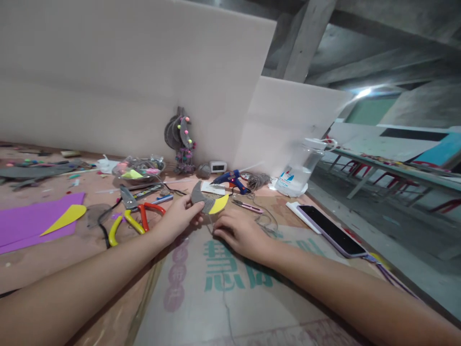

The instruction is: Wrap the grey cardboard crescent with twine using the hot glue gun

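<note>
My left hand (185,211) is closed on a crescent (202,198), pinching its lower left edge between thumb and fingers. Grey yarn covers most of the crescent, and its right tip is bare yellow. From the crescent's underside a thin strand of grey yarn (226,307) runs down past my right hand and along the printed cardboard (187,298). My right hand (241,233) is just below and right of the crescent, fingers curled together on the strand; the exact grip is partly hidden.
Left lie pliers (144,216), purple sheets (36,218) and a yellow cutout (66,218). Behind are a blue glue gun (230,180), a yarn bundle (257,180), a pompom-trimmed ornament (180,137) and a bowl (139,178). Right are a craft knife (248,206), phone (331,230) and plastic jug (297,170).
</note>
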The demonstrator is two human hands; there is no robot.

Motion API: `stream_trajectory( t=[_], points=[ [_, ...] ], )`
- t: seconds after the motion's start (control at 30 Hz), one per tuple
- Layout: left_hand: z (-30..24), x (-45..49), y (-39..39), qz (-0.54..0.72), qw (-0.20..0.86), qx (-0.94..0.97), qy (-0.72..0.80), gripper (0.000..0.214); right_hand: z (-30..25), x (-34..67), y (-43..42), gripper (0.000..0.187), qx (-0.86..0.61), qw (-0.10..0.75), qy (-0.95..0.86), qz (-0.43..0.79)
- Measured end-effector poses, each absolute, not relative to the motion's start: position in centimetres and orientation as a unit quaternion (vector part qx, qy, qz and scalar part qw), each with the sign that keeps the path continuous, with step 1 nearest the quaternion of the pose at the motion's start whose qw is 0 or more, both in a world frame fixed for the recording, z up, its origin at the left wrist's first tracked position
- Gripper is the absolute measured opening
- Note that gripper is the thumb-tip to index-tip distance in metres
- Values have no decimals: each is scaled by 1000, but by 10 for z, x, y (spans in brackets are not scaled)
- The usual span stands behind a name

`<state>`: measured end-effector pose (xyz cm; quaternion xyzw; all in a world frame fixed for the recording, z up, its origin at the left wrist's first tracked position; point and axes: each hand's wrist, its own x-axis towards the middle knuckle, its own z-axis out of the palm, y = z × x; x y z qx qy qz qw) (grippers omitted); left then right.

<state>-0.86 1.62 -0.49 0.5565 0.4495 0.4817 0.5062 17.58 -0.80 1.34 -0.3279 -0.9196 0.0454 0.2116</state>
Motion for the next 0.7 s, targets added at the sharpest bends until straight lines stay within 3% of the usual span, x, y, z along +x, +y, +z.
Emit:
stream_trajectory(
  t=[0.17, 0.3, 0.47, 0.7],
  points=[
    [-10, -10, 15, 463, 436, 624, 454, 51, 8, 174, -17, 20, -320, 201, -925, 44],
    [-12, -11, 12, 405, 370, 707, 446, 25, 6, 180, -17, 21, -365, 256, -887, 117],
    [-8, -9, 9, 378, 367, 729, 436, 29, 7, 184, -7, 19, -408, 361, -822, 163],
    [-4, -5, -1, 356, 353, 754, 424, 34, 6, 183, -5, 18, -395, 393, -809, 185]
  ],
)
